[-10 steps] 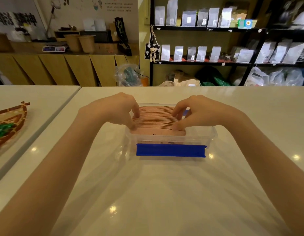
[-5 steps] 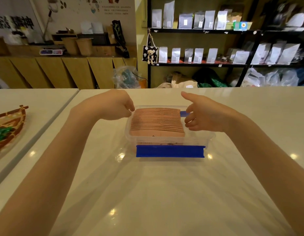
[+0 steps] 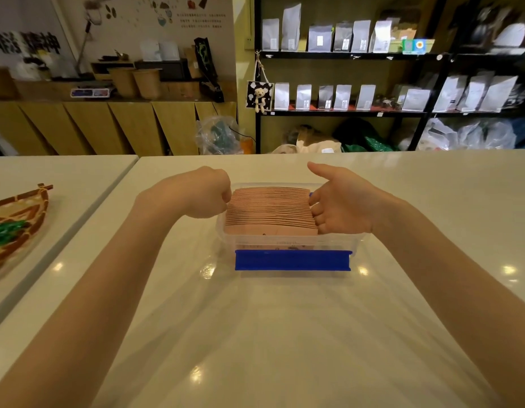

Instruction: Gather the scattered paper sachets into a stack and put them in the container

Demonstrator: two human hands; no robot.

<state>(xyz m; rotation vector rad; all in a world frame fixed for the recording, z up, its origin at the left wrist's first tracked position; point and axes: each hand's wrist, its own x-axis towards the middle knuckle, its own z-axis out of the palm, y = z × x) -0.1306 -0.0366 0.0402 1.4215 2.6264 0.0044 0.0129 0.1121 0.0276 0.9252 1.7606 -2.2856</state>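
A stack of pinkish-brown paper sachets [image 3: 270,210] stands on edge inside a clear plastic container [image 3: 287,242] on the white table. The container has a blue clip [image 3: 292,260] along its near side. My left hand [image 3: 196,192] is curled into a fist, with its knuckles against the left side of the stack. My right hand [image 3: 343,201] has its fingers curled against the right side of the stack and its thumb sticking out. Neither hand lifts anything. No loose sachets show on the table.
A giraffe-patterned, boat-shaped tray [image 3: 17,219] with something green in it sits on the neighbouring table at the left, across a narrow gap [image 3: 87,207]. Dark shelves of pouches [image 3: 343,95] and a wooden counter stand behind the table's far edge.
One second ago both hands pinched the top of the stack. They then drew apart, and now both have closed in against the stack's sides.
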